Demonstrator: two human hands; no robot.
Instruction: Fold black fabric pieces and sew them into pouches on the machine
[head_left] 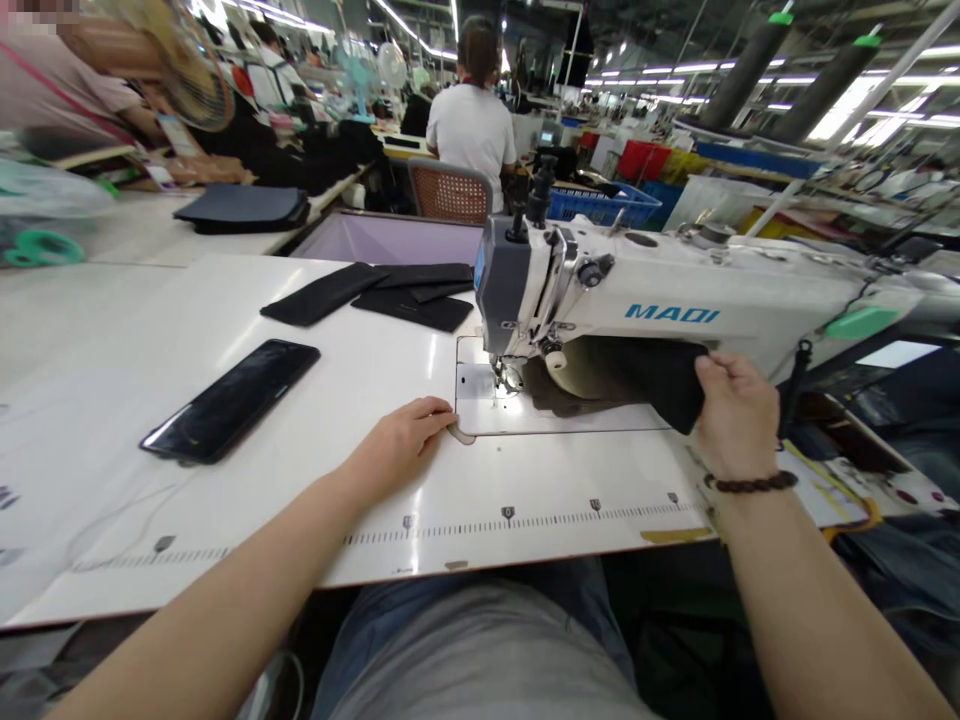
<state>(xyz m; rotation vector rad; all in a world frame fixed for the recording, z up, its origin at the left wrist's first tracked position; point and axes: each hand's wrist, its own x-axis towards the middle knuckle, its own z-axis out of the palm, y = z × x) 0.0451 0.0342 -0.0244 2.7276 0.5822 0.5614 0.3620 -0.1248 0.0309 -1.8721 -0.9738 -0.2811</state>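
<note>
A white sewing machine (675,290) stands on the white table, its needle area over a metal plate (476,382). My right hand (735,410), with a dark bead bracelet at the wrist, pinches the edge of a black fabric piece (675,385) under the machine's arm. The piece droops from my fingers, right of the needle. My left hand (405,440) rests at the plate's lower left corner, fingertips pressed together by a small pale curved piece (461,435); whether they grip it is unclear.
A black phone (232,402) lies on the table at left. Several black pieces (412,298) lie behind the needle area, left of the machine. A dark stack (244,207) is at the back left. A seated person (472,130) is ahead; thread cones (742,70) stand upper right.
</note>
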